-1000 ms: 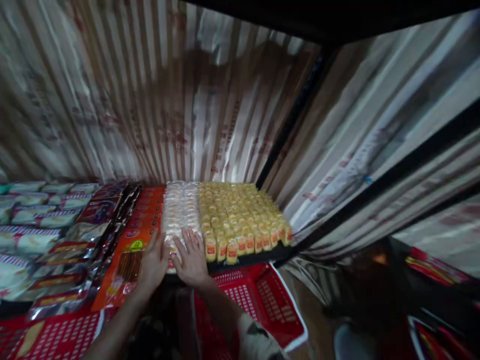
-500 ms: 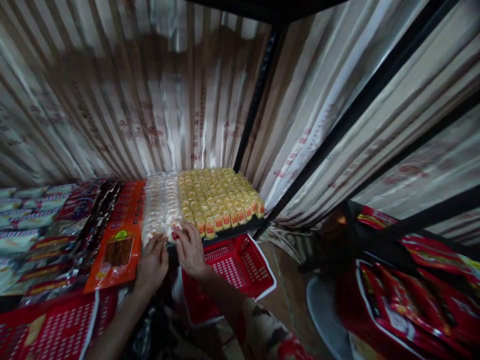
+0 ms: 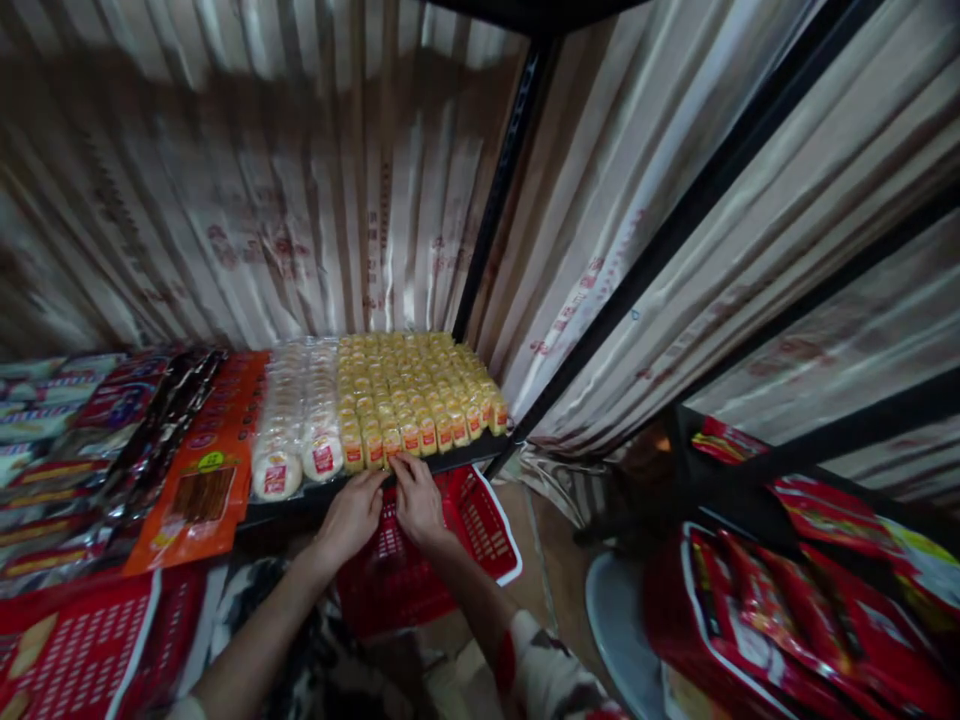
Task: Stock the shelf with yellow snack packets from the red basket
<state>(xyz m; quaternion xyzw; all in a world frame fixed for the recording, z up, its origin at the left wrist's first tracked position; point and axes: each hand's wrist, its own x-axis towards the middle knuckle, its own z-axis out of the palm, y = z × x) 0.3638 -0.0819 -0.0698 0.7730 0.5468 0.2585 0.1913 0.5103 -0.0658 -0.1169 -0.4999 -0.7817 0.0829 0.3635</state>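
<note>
Rows of small yellow wrapped cakes (image 3: pixel 420 400) with red labels stand on a black shelf. At the front edge of these rows, my right hand (image 3: pixel 420 503) has its bent fingertips against a front cake. My left hand (image 3: pixel 354 516) is close beside it, fingers curled together just below the same spot. Whatever either hand pinches is hidden behind the fingers. Left of the yellow cakes are two rows of round white wrapped cakes (image 3: pixel 322 457), their front pieces facing me with red labels.
An orange snack bag (image 3: pixel 196 490) and other packets (image 3: pixel 67 480) lie further left. Below the shelf is a red basket (image 3: pixel 487 535); another red basket (image 3: pixel 97 640) is at lower left. Red packets (image 3: pixel 810 610) fill a basket at right. A black post (image 3: pixel 499 190) stands before the curtain.
Both hands have moved right, from the white cakes to the front of the yellow ones. The two white rows' front pieces are now uncovered. The view has shifted slightly right.
</note>
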